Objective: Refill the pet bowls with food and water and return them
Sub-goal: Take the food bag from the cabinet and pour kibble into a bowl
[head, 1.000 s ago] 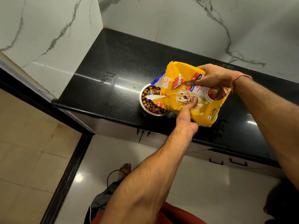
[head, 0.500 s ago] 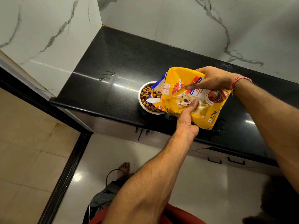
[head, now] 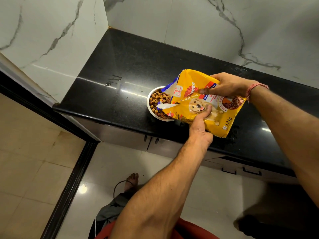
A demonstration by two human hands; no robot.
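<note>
While the steel bowl sits near the counter front edge, heaped with kibble, the food bag lies tipped over it, torn mouth down. The left hand pinches the bag's lower edge; the right hand grips its top, apparently steadying the pour.

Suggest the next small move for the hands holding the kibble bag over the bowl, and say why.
Probably tip the bag back upright to stop the pour. The steel bowl on the counter already looks well filled with kibble, while the left hand and right hand both grip the bag, its torn mouth over the bowl.
</note>
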